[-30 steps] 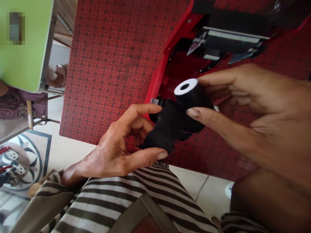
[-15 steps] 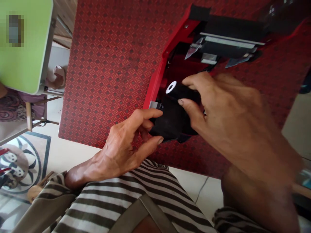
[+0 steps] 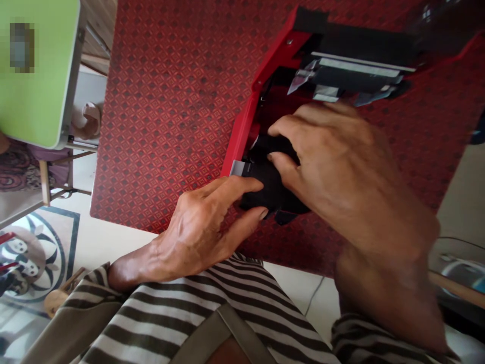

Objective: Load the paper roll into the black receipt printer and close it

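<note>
A red and black machine [image 3: 244, 121], which looks like a label printer, lies opened on the table. My right hand [image 3: 333, 156] is closed around a black ribbon roll [image 3: 280, 145] inside the machine's red frame. Only a sliver of the roll's white core end shows, near the left wall. From the roll, a dark sheet of ribbon [image 3: 265, 174] stretches toward me. My left hand [image 3: 208, 222] grips the near black part, with its thumb and index finger on either side. Under the palms, the rest of the machine is hidden.
The machine's raised part, with a black roller [image 3: 352, 76] and clear flaps, stands beyond my hands. A patterned red cloth covers the table [image 3: 170, 101]. At left is a green folding table [image 3: 38, 101], with a person's foot [image 3: 91, 120] beside it.
My right hand has shifted left and slightly down with the ribbon roll, bringing its white end against the machine's left wall. My left hand has moved slightly right over the near part.
</note>
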Available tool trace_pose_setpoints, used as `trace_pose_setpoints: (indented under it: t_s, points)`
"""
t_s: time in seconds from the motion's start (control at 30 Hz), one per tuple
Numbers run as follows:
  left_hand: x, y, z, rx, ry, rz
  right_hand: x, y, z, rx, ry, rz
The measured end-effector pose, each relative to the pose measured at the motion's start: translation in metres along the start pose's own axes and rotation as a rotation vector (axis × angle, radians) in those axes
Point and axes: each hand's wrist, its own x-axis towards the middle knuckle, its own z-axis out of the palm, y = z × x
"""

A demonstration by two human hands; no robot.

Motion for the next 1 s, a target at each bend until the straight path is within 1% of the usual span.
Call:
trace_pose_setpoints:
  t_s: [0.07,0.2,0.33,0.47,0.53,0.7,0.9,1.0]
  points:
    - [0.002,0.003,-0.002,0.05,-0.006,-0.02,0.003,0.006,0.004,0.026,0.01,-0.021]
    - [0.007,0.008,-0.004,0.104,-0.017,0.02,0.009,0.014,0.009,0.015,-0.041,-0.04]
    - [0.011,0.009,-0.005,0.181,-0.061,-0.009,0.015,0.015,0.01,-0.008,-0.084,-0.026]
    - [0.014,0.006,-0.005,0.14,-0.065,0.033,0.019,0.014,0.01,-0.028,-0.131,0.007]
    - [0.013,0.005,-0.006,0.136,-0.052,0.05,0.018,0.015,0.011,-0.042,-0.117,-0.013]
    - [0.009,0.009,-0.007,0.222,-0.055,0.025,0.016,0.019,0.017,-0.02,-0.048,-0.043]
    - [0.007,0.012,-0.008,0.268,-0.066,0.042,0.016,0.024,0.025,0.071,0.069,-0.015]
    - [0.008,0.012,-0.008,0.297,-0.065,0.054,0.017,0.025,0.029,0.06,0.092,-0.011]
